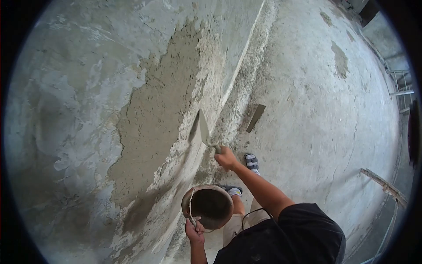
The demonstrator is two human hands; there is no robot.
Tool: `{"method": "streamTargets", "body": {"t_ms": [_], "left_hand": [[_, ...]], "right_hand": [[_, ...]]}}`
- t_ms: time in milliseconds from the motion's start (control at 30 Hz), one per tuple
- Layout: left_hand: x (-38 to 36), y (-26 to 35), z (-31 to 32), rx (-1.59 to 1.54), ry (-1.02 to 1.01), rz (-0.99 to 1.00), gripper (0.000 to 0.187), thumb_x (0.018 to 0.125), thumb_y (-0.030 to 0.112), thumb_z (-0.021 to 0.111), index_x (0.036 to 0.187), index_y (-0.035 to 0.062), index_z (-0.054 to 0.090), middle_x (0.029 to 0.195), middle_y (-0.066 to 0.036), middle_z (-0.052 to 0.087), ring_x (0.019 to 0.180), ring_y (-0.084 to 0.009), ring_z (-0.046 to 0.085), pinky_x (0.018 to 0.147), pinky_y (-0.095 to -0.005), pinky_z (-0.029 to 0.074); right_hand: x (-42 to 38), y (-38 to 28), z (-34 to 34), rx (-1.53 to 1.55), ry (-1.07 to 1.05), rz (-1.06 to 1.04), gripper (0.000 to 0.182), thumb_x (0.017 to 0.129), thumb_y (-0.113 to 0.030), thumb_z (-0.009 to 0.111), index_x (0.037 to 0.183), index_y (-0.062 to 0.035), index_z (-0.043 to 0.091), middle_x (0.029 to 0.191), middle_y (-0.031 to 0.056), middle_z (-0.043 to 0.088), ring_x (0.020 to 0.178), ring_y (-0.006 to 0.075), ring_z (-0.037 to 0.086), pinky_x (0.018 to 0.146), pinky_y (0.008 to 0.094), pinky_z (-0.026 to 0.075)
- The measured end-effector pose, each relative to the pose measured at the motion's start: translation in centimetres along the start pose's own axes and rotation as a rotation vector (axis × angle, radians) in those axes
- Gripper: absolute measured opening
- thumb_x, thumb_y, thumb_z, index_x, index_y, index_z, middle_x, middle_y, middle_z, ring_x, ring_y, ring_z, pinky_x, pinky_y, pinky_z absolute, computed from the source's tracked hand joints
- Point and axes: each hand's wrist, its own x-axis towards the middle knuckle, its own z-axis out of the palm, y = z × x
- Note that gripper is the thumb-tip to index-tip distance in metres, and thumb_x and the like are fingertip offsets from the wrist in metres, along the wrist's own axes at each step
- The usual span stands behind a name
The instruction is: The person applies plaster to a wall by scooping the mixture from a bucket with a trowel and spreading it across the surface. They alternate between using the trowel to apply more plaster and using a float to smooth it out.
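Observation:
My right hand (225, 158) is wrapped round the handle of a pointed trowel (205, 127). Its blade stands up close to the wall, beside the lower part of a fresh grey mortar patch (154, 119), and casts a shadow there. Down at the left of my body, my left hand (194, 229) grips the handle of a round bucket (184, 200). The bucket's mouth faces up, and its inside is dark.
Rough, stained wall (57, 132) fills the left side. A short flat strip (256, 118) lies on the concrete floor (307, 119) near the wall's foot. My sandalled foot (252, 162) stands below it. Metal-framed things (384, 187) line the right edge.

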Motion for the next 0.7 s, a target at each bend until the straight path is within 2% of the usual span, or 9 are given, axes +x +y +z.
{"method": "streamTargets", "body": {"t_ms": [33, 67, 133, 267, 400, 467, 533, 600, 700], "left_hand": [[-0.2, 0.1, 0.1, 0.007, -0.003, 0.004, 0.059, 0.1, 0.05, 0.03, 0.094, -0.0011, 0.058, 0.047, 0.002, 0.027, 0.038, -0.0105, 0.024, 0.041, -0.0276, 0.023], [-0.4, 0.2, 0.1, 0.021, 0.0, 0.005, 0.059, 0.1, 0.05, 0.03, 0.094, -0.0011, 0.058, 0.047, 0.002, 0.027, 0.038, -0.0105, 0.024, 0.041, -0.0278, 0.023], [-0.8, 0.1, -0.1, 0.039, 0.027, 0.024, 0.059, 0.1, 0.051, 0.03, 0.094, -0.0012, 0.058, 0.047, 0.002, 0.027, 0.038, -0.0106, 0.024, 0.04, -0.0279, 0.022], [-1.4, -1.3, -1.0, 0.02, 0.07, 0.061, 0.06, 0.099, 0.051, 0.031, 0.094, -0.0017, 0.058, 0.047, 0.002, 0.026, 0.038, -0.011, 0.024, 0.04, -0.0279, 0.022], [-2.6, -1.9, -0.1, -0.065, 0.087, 0.03, 0.06, 0.1, 0.051, 0.03, 0.094, -0.0019, 0.058, 0.047, 0.002, 0.027, 0.038, -0.0112, 0.024, 0.04, -0.0275, 0.022], [-2.5, -2.3, 0.6, -0.151, 0.091, 0.03, 0.058, 0.1, 0.049, 0.03, 0.096, -0.0022, 0.058, 0.047, 0.002, 0.027, 0.038, -0.011, 0.023, 0.04, -0.0271, 0.021], [-1.6, -2.8, 1.1, -0.148, 0.089, 0.046, 0.057, 0.1, 0.048, 0.03, 0.096, -0.0022, 0.058, 0.048, 0.002, 0.028, 0.038, -0.0107, 0.023, 0.04, -0.0267, 0.021], [-1.2, -3.7, 1.7, -0.149, 0.098, 0.074, 0.057, 0.1, 0.048, 0.031, 0.096, -0.0022, 0.057, 0.048, 0.002, 0.028, 0.038, -0.0105, 0.023, 0.04, -0.0263, 0.021], [-2.0, -4.5, 2.8, -0.14, 0.116, 0.073, 0.054, 0.1, 0.047, 0.032, 0.097, -0.0007, 0.056, 0.048, 0.002, 0.028, 0.038, -0.0102, 0.023, 0.04, -0.0257, 0.021]], "right_hand": [[-0.2, -0.2, -0.3, 0.048, 0.11, -0.045, 0.02, 0.071, -0.012, 0.059, 0.081, 0.0047, 0.058, 0.062, 0.0136, 0.06, 0.05, 0.0204, 0.059, 0.047, 0.0356, 0.047], [0.7, -0.4, -0.4, 0.054, 0.104, -0.048, 0.02, 0.071, -0.012, 0.059, 0.081, 0.0047, 0.058, 0.062, 0.0136, 0.06, 0.05, 0.0204, 0.059, 0.047, 0.0356, 0.047], [4.2, -1.5, -1.3, 0.431, 0.182, 0.019, 0.014, 0.072, -0.01, 0.059, 0.079, 0.0023, 0.057, 0.06, 0.0112, 0.059, 0.049, 0.0188, 0.057, 0.046, 0.0347, 0.046], [10.8, -9.8, -3.0, 0.603, 0.241, -0.106, 0.008, 0.075, -0.006, 0.056, 0.08, 0.0005, 0.055, 0.059, 0.0074, 0.057, 0.047, 0.0174, 0.054, 0.043, 0.0332, 0.044], [11.9, -12.3, -1.6, 0.585, 0.193, -0.156, 0.009, 0.077, -0.007, 0.056, 0.073, 0.0009, 0.055, 0.059, 0.0085, 0.056, 0.048, 0.0178, 0.054, 0.046, 0.0337, 0.047], [9.9, -11.3, -0.3, 0.437, 0.242, -0.118, 0.012, 0.076, -0.009, 0.057, 0.073, 0.003, 0.056, 0.059, 0.0094, 0.058, 0.048, 0.0183, 0.056, 0.046, 0.0344, 0.047], [9.8, -5.6, 2.9, 0.248, 0.252, -0.049, 0.015, 0.075, -0.01, 0.057, 0.073, 0.0047, 0.059, 0.059, 0.01, 0.06, 0.049, 0.0181, 0.058, 0.046, 0.0348, 0.047], [7.6, -0.4, 5.5, 0.11, 0.151, 0.1, 0.015, 0.073, -0.011, 0.059, 0.07, 0.0027, 0.063, 0.058, 0.0114, 0.061, 0.05, 0.0205, 0.06, 0.047, 0.0356, 0.048], [2.3, 7.5, 4.9, -0.205, -0.081, -0.033, 0.016, 0.072, -0.013, 0.06, 0.068, 0.0012, 0.064, 0.058, 0.0128, 0.061, 0.052, 0.0241, 0.062, 0.051, 0.0366, 0.05]]}}
